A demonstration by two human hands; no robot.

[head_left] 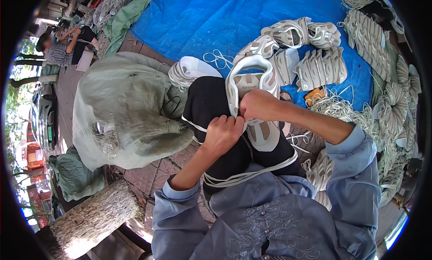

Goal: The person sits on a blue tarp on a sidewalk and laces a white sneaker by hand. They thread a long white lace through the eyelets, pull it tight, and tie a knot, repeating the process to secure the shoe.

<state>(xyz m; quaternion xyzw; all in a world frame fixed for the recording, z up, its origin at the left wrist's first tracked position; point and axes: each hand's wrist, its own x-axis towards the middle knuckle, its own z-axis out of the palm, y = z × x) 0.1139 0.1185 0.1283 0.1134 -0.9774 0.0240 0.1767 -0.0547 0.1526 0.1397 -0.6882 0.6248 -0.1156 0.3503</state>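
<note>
A white and beige sneaker upper (265, 136) lies across my black-clad lap, its toe toward me and its padded collar away. My left hand (223, 135) is closed in a pinch at the upper's left edge, on a white shoelace (194, 124) that trails off to the left over my leg. Right beside it, my right hand (262, 105) is curled shut on the upper near the throat, its fingertips mostly hidden. Several loose white laces (252, 173) lie across my thighs.
Bundled sneaker uppers (320, 70) sit on a blue tarp (189, 21) ahead. A heap of laces (339, 111) and more stacked uppers (371, 46) are at right. A large grey-green sack (121, 111) stands at left, near a tree trunk (96, 215). Another person (60, 53) sits far left.
</note>
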